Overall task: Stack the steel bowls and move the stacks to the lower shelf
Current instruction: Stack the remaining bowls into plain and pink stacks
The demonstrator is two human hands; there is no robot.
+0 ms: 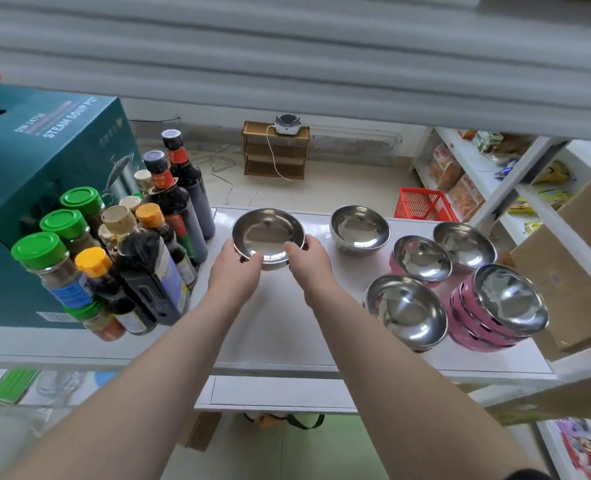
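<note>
Both hands grip one steel bowl [268, 237] near the back of the white shelf [280, 327]: the left hand [236, 263] clasps its left rim, the right hand [307, 259] its right rim. To the right sit more bowls: one alone [360, 227], two further right [422, 258] [465, 244], one nearer [405, 308], and a pink stack [494, 306]. Bottles [141, 237] crowd the left.
</note>
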